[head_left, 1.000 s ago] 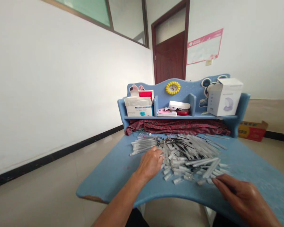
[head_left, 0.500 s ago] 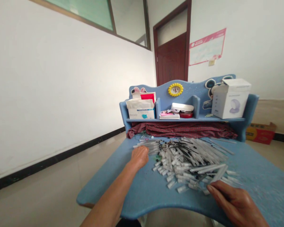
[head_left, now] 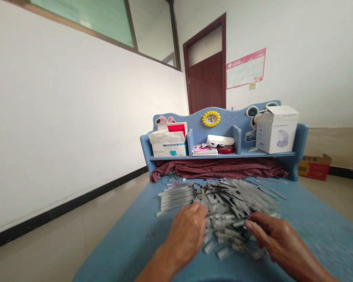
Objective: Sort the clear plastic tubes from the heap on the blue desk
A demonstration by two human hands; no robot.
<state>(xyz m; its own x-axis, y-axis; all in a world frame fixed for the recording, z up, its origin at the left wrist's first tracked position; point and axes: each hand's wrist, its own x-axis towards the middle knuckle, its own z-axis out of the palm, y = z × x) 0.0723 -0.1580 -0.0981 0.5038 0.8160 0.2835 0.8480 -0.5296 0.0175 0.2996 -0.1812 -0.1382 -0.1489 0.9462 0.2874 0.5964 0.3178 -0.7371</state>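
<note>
A large heap of thin clear plastic tubes and short caps [head_left: 223,203] lies on the blue desk [head_left: 129,235]. A neater row of tubes [head_left: 175,196] sits at the heap's left. My left hand [head_left: 186,233] rests on the near left side of the heap, fingers curled down into the pieces. My right hand [head_left: 272,237] is on the near right side, fingers curled and pinching at the small pieces. What either hand holds is hidden among the pieces.
A blue shelf [head_left: 223,154] stands at the desk's back with a tissue box [head_left: 167,145], booklets, a red tin, a white carton [head_left: 276,129] and a yellow clock [head_left: 211,118]. Plaid cloth [head_left: 217,168] lies under it. A white wall runs left; a brown door [head_left: 207,82] stands behind.
My left hand came back from the row of tubes to the near side of the heap. My right hand moved left and forward into the heap. The camera shifted.
</note>
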